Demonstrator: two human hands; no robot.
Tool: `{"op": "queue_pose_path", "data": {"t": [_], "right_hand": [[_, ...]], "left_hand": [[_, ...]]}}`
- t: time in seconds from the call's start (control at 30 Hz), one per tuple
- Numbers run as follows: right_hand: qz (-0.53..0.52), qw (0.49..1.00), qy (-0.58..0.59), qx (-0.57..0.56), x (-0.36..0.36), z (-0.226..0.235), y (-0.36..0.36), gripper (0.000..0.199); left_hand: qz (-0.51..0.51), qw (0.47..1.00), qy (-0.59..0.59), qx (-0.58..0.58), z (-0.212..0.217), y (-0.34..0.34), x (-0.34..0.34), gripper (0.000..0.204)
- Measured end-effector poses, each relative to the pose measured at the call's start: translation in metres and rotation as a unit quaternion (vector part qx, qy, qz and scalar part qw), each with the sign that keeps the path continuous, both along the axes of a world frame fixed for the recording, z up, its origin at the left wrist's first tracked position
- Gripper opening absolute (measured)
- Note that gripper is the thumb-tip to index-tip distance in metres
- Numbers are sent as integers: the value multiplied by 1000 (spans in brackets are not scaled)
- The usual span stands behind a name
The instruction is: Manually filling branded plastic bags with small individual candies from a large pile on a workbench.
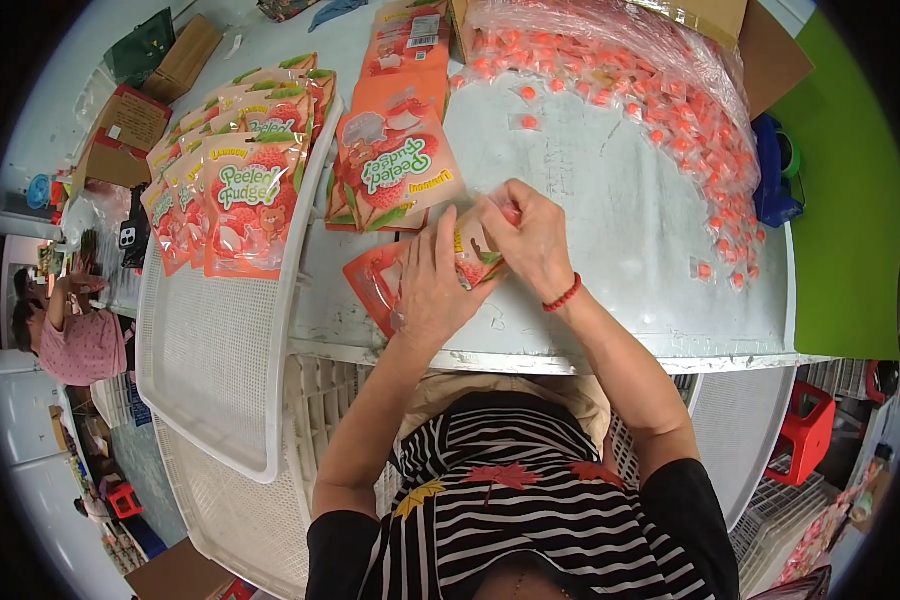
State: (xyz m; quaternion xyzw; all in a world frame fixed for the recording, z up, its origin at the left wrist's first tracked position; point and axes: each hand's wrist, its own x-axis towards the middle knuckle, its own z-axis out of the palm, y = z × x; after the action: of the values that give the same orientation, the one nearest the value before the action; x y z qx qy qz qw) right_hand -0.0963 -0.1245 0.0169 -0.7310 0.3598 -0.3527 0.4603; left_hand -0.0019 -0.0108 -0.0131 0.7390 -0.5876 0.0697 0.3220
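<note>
A pink-and-red candy pouch [375, 284] lies aslant near the table's front edge. My left hand [433, 285] is over it, gripping it with fingers across the front and the thumb low on its right side. At the pouch's upper right end, my right hand [532, 240] is closed in a pinch on a small wrapped candy [511, 214], whose reddish centre and clear film show by the fingers. Just beyond my left hand are stacked flat pouches [395, 165] of the same print. The pouch's opening is mostly hidden by my fingers.
Wrapped red candies [660, 115] spread in a heap along the right and far side, beside a cardboard box [773, 60]. On the left, a white mesh tray [215, 330] holds several plump pouches [252, 205]. A blue tape dispenser [775, 175] stands at the right edge.
</note>
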Motion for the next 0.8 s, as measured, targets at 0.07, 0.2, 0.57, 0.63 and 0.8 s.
{"op": "queue_pose_path", "data": {"t": [0.07,0.2,0.57,0.63,0.8], "right_hand": [[10,1000,7,24,9,7,-6,28],[13,995,-63,73,21,15,-10,33],[12,996,-75,50,14,15,16,24],[31,997,-45,49,5,13,21,24],[133,975,80,-161,-14,38,20,27]], "left_hand": [[-7,1000,11,-8,0,-1,0,96],[-29,999,43,1,7,-1,-1,98],[26,994,96,-36,2,-1,1,102],[18,994,87,-62,-1,0,1,102],[7,983,170,-73,3,2,3,102]]}}
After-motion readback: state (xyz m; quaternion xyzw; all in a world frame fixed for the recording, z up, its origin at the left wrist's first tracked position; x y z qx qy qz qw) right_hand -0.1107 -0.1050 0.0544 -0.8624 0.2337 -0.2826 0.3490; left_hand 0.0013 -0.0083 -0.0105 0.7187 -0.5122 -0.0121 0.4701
